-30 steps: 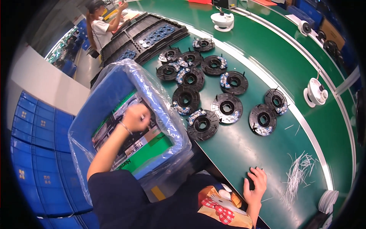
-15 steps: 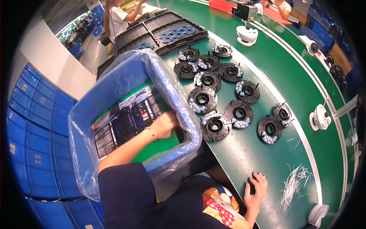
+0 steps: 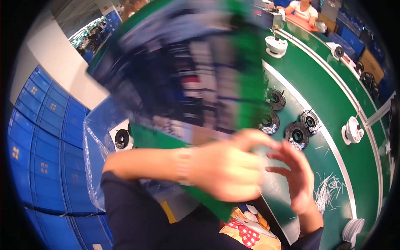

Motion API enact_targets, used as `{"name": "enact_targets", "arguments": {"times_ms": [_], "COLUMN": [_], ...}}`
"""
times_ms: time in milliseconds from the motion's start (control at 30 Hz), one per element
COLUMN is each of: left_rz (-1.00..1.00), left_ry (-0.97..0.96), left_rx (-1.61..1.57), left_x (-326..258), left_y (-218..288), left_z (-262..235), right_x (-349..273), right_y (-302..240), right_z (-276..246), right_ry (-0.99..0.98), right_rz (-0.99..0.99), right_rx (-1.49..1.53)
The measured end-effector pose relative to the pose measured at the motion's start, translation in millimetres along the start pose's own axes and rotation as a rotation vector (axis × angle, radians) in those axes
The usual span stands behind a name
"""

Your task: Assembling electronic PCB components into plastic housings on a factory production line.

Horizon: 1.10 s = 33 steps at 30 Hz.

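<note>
In front of me my left hand is closed at the lower edge of a large sheet with green borders and a dark printed picture. The sheet is tilted up, smeared by motion, and covers much of the bench. Just right of it my right hand hovers near my left hand, its fingers apart and slightly curled, with nothing visible in it. Behind the sheet, a plastic-lined blue bin shows only in part. Inside the bin lies a white part with a black ring.
Several black round parts with circuit boards lie on the green bench. Thin white strips form a loose pile on the right. White round units stand along the belt. Blue crates are stacked at left. Another person sits across.
My left hand has lifted the printed sheet out of the bin, up and to the right. My right hand has risen from the bench toward it. The white part in the bin is now visible.
</note>
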<state>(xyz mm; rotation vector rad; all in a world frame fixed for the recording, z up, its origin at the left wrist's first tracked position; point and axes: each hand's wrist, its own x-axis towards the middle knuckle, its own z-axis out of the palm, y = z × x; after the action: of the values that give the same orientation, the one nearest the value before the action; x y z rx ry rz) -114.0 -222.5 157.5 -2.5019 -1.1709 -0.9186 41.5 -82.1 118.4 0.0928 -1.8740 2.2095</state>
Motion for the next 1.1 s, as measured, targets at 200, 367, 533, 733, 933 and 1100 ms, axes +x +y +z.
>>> {"name": "enact_targets", "arguments": {"times_ms": [200, 367, 533, 733, 933, 1100], "left_rz": [0.252, 0.499, 0.672, 0.642, 0.635, 0.613], "left_ry": [-0.134, -0.032, -0.019, -0.216, -0.304, -0.348], "left_rx": [0.029, -0.099, -0.201, -0.325, -0.396, -0.433], "left_x": [66, 118, 121, 142, 170, 182], "left_y": [1, 16, 19, 19, 22, 25], "left_z": [85, 110, 137, 178, 200, 215], "right_x": [7, -66, -250, -577, -736, -718], "right_y": [-34, -87, -184, -204, -121, -102], "right_z": [-30, -105, -183, -72, 99, 110], "right_ry": [0.282, 0.582, 1.247, 2.456, 3.293, 3.344], "right_rz": [0.095, -0.181, -0.500, -1.131, -1.315, -1.301], "right_rx": [0.134, -0.341, -0.596, -0.927, -0.952, -0.630]}}
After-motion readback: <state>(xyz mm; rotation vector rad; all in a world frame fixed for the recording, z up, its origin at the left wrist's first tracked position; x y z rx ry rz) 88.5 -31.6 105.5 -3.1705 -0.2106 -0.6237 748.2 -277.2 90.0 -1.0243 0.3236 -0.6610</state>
